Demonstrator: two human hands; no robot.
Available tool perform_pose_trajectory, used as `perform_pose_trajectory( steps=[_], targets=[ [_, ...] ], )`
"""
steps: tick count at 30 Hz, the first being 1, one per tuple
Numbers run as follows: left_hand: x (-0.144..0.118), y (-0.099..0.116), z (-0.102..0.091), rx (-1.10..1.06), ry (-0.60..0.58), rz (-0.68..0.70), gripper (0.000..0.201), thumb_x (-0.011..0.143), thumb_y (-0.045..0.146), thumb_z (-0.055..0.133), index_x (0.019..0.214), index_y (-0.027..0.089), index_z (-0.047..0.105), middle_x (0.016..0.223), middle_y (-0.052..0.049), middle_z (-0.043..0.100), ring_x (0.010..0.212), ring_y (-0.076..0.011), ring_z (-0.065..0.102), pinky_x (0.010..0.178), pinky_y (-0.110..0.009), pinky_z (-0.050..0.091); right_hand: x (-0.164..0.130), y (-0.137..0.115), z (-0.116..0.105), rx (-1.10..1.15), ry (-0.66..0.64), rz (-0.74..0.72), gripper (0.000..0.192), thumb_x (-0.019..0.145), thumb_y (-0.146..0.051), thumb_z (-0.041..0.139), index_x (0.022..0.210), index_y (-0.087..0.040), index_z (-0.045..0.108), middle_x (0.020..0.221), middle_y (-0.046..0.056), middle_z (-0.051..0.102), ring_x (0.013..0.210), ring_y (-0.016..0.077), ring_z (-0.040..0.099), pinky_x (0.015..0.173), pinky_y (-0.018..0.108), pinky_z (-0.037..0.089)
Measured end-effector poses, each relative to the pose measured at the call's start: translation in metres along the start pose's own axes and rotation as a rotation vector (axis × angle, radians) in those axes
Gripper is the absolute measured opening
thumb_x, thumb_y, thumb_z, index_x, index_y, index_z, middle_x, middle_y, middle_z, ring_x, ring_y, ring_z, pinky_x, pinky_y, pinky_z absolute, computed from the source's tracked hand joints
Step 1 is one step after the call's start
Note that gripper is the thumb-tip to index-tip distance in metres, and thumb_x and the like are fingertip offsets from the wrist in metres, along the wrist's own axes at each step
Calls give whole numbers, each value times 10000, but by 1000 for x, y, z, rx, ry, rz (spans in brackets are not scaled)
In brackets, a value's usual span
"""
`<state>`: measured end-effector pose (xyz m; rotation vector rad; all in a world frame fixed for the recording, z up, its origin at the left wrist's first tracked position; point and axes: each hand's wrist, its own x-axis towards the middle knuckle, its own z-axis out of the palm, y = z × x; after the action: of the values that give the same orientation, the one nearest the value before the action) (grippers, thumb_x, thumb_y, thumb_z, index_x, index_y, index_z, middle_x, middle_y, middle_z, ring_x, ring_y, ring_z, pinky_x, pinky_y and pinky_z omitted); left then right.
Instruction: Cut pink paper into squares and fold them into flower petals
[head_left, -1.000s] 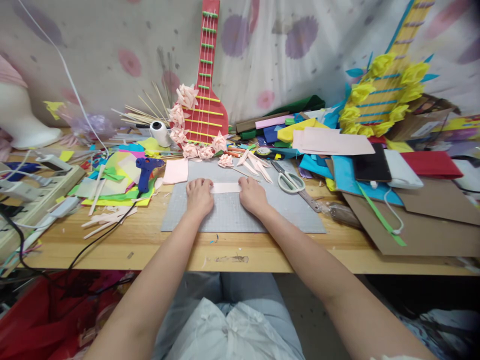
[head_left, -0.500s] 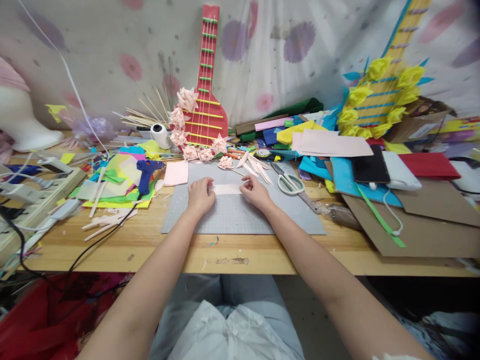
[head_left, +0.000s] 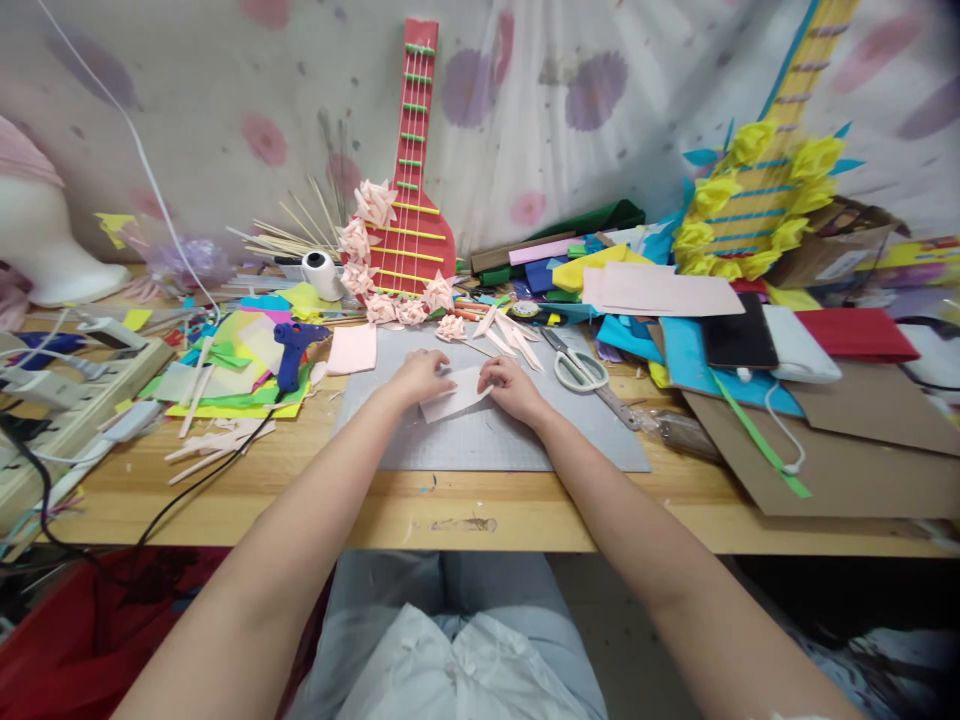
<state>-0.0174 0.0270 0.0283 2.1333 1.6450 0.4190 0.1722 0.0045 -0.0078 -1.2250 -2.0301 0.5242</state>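
A pale pink folded paper strip [head_left: 456,394] lies tilted on the grey cutting mat [head_left: 480,440]. My left hand [head_left: 421,376] pinches its upper left part and my right hand [head_left: 514,386] holds its right end, so the paper sits between both hands. Behind them lie several folded pink paper points [head_left: 510,336] and a small pink paper flower [head_left: 451,325]. A pink square of paper [head_left: 352,349] rests at the mat's far left corner.
White-handled scissors [head_left: 581,368] lie right of my right hand. A blue glue gun [head_left: 292,347] lies on coloured paper at the left. A red paper guitar [head_left: 409,190] with pink flowers leans on the wall; a yellow-flowered one [head_left: 757,200] stands right. Cardboard sheets [head_left: 840,450] cover the right side.
The strip lay flat and level under both hands; now it is tilted and partly lifted, and my hands have drawn closer together around it.
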Motion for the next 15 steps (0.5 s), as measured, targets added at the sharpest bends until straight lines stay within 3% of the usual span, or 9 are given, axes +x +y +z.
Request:
perform_pose_trajectory(
  steps=[3, 7, 11, 15],
  targets=[
    [-2, 11, -2, 129, -79, -44, 582, 546, 284, 696, 1094, 180, 530, 1123, -113, 554, 1015, -239, 530, 838, -309, 411, 0, -1, 1, -94, 27, -7, 259, 608, -34, 408, 661, -192, 606, 883, 26, 536, 944, 157, 463, 865, 297, 356],
    [-1, 19, -4, 101, -138, -147, 568, 562, 264, 674, 1099, 194, 504, 1036, -78, 606, 904, -218, 580, 748, -288, 426, -1, -6, -1, -243, 73, -62, 298, 633, -24, 446, 799, -200, 620, 955, 54, 533, 982, 200, 420, 877, 339, 351],
    [2, 15, 2, -61, -12, -154, 410, 624, 274, 624, 1014, 196, 523, 905, -39, 631, 803, -182, 589, 664, -260, 414, -2, -16, 0, -372, 108, -200, 307, 674, -55, 509, 915, -211, 617, 1039, 70, 535, 1009, 234, 385, 892, 372, 341],
    [8, 4, 13, -286, 140, -185, 349, 657, 269, 599, 988, 195, 514, 818, -9, 610, 700, -144, 570, 600, -244, 401, 0, -23, 6, -437, 40, -290, 234, 725, -97, 519, 893, -218, 629, 1024, 58, 559, 988, 233, 388, 846, 355, 365]
  ],
)
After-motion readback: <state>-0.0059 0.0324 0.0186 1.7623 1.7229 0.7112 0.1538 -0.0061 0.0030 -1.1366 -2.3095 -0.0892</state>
